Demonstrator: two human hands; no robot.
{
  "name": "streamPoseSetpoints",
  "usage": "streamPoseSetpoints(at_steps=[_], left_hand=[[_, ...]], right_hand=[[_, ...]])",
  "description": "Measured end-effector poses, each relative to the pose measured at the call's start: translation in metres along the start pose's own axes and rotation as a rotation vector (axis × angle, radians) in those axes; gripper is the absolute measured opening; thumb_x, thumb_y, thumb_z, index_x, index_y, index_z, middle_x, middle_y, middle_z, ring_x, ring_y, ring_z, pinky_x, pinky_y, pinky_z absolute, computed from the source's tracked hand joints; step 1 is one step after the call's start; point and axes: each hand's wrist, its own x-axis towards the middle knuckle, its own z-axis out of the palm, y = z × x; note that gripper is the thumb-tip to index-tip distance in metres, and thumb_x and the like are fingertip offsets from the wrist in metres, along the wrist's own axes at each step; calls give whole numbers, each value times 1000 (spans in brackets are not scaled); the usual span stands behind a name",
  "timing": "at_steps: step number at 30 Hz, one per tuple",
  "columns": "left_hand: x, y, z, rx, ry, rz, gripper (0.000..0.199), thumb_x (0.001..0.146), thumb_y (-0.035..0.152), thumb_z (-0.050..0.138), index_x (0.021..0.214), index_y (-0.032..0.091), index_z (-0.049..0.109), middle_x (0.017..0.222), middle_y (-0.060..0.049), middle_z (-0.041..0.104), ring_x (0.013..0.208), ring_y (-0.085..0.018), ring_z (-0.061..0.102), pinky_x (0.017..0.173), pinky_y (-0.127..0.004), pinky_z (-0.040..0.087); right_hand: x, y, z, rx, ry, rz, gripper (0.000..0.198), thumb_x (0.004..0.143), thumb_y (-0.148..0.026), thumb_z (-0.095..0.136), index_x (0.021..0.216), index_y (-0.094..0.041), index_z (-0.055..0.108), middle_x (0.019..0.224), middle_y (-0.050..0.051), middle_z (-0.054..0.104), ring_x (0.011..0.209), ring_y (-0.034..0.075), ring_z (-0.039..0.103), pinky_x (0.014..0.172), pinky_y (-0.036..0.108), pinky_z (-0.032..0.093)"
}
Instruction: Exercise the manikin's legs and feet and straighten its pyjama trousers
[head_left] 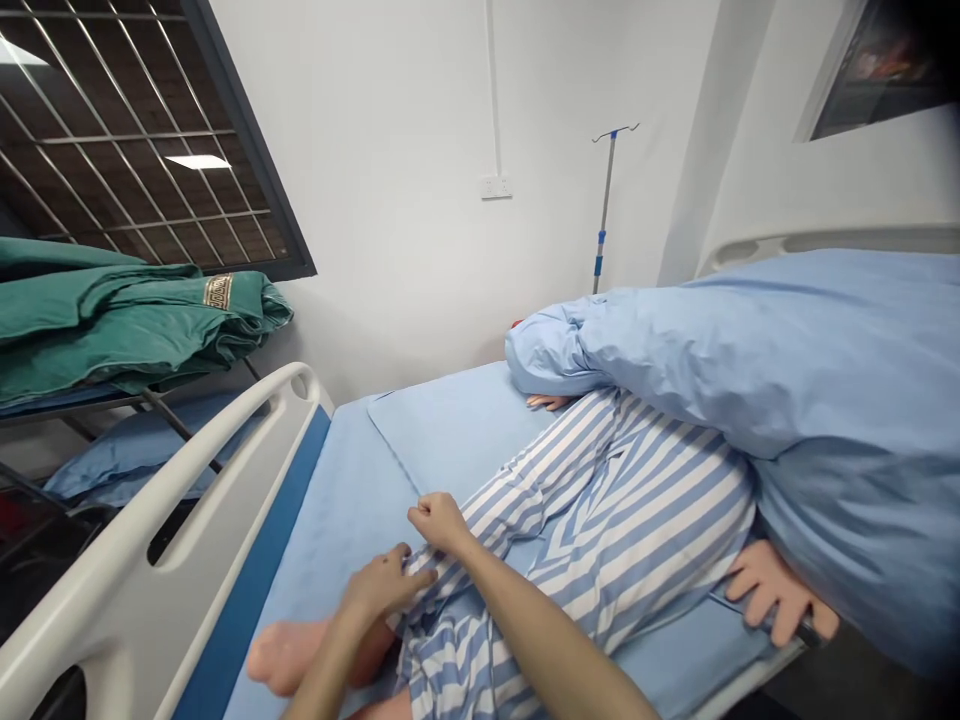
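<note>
A manikin's legs lie on the bed in blue-and-white striped trousers [660,500]. Near the cuff of the far leg, my left hand [382,588] is curled on the striped cloth, thumb apart from the fingers, with fabric between them. My right hand [442,522] is closed in a fist a little higher on the same leg, at its far edge; the cloth in it is mostly hidden. A bare manikin foot [289,655] sticks out beyond the cuff, left of my left forearm. A light blue quilt [720,340] covers the upper body.
The bed's white end board [225,470] stands to the left. One manikin hand [784,590] rests at the near bed edge, by a rail. An IV pole [606,210] rises behind the bed. Folded green bedding [135,320] lies on another bed at the left.
</note>
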Motion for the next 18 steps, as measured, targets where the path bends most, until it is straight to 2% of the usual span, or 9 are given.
streamPoseSetpoints(at_steps=[3,6,8,11,14,18], left_hand=[[19,10,-14,-247,200,36,34,74,43,33,83,18,55,77,-5,64,75,-17,56,67,-27,38],[31,21,5,-310,402,-59,40,80,38,18,70,19,52,71,-6,62,70,-17,55,65,-27,38],[33,25,26,-217,380,-133,39,80,39,19,70,20,52,75,-8,62,73,-21,56,62,-29,38],[31,29,46,-101,360,-130,37,81,38,19,76,22,52,80,-10,62,76,-24,56,59,-31,35],[29,31,46,-55,372,-128,32,80,36,21,73,22,50,77,-9,62,75,-24,56,56,-29,32],[32,32,45,-41,388,-159,26,77,34,26,62,22,44,67,-5,58,66,-21,53,50,-27,25]], right_hand=[[7,2,-3,165,41,33,30,72,-29,38,47,-15,32,50,-4,19,47,5,24,45,19,18],[10,4,-3,257,82,57,33,75,-32,34,47,-16,29,50,-4,18,46,5,24,44,19,18],[10,5,-1,275,95,63,34,76,-33,33,47,-16,29,50,-4,19,46,5,25,43,18,18],[10,2,0,234,73,63,34,77,-32,33,47,-16,32,50,-4,20,47,5,25,43,19,19],[13,-4,-13,148,57,13,33,75,-29,36,46,-15,35,49,-4,21,48,5,24,45,19,18],[19,5,-45,85,71,-57,32,73,-28,41,44,-14,33,48,-5,21,49,5,22,46,20,16]])
